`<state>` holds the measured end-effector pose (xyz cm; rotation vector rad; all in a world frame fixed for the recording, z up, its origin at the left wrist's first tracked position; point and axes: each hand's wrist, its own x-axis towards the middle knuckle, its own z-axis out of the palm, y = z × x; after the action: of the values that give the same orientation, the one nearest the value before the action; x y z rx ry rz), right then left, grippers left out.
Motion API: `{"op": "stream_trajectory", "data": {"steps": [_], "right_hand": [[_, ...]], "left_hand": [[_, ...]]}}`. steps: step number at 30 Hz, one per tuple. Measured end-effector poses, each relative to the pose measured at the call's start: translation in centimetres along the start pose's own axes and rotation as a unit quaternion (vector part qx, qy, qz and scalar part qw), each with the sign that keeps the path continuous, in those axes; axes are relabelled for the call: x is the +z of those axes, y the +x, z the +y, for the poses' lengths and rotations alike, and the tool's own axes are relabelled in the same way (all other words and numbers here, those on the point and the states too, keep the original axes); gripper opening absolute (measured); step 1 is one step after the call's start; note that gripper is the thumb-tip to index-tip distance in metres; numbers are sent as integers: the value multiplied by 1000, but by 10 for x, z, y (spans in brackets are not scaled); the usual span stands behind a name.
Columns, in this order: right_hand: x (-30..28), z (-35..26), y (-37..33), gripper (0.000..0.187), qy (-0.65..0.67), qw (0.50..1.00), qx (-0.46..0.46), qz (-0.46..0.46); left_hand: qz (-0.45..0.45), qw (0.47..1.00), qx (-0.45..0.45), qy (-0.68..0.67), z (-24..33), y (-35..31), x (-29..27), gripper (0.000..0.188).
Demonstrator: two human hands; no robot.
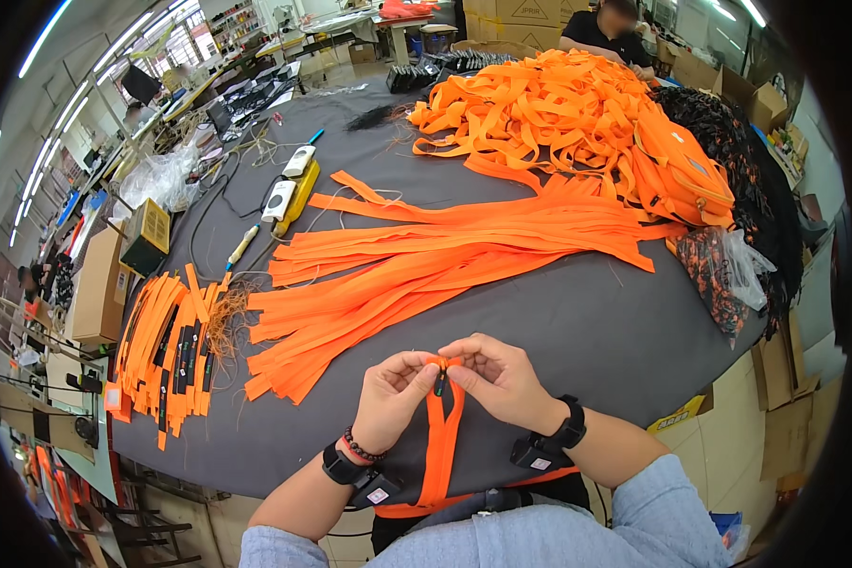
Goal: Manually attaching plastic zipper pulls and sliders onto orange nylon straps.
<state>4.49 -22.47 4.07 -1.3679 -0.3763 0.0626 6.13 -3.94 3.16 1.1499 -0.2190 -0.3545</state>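
Close to the table's near edge, my left hand and my right hand meet, fingertips pinched on the top of an orange zipper tape. A small dark zipper pull hangs between the thumbs. Below it the tape's two sides spread into a narrow loop and run down over the table edge toward my lap. The fingers hide the tape's very end. Just beyond my hands lies a fan of long flat orange strips.
Left, short orange strips with black labels lie by a pen-shaped tool and a yellow-cased power strip. At the far right, an orange strap heap, an orange bag and patterned black fabric pile up. A person sits beyond.
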Motion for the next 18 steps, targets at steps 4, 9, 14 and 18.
{"op": "stream_trajectory", "data": {"steps": [4,9,14,18], "right_hand": [[-2,6,0,23,13,1000,8,2],[-1,6,0,24,-9,1000,-7,18],[-3,6,2,23,-116,989,-83,28],[-2,6,4,20,-133,986,-96,36]], "left_hand": [[6,1000,-9,13,2,0,2,18],[7,1000,-9,21,3,1,2,17],[-24,999,-12,-29,0,2,0,18],[-38,998,-35,-48,1,2,-3,19]]}}
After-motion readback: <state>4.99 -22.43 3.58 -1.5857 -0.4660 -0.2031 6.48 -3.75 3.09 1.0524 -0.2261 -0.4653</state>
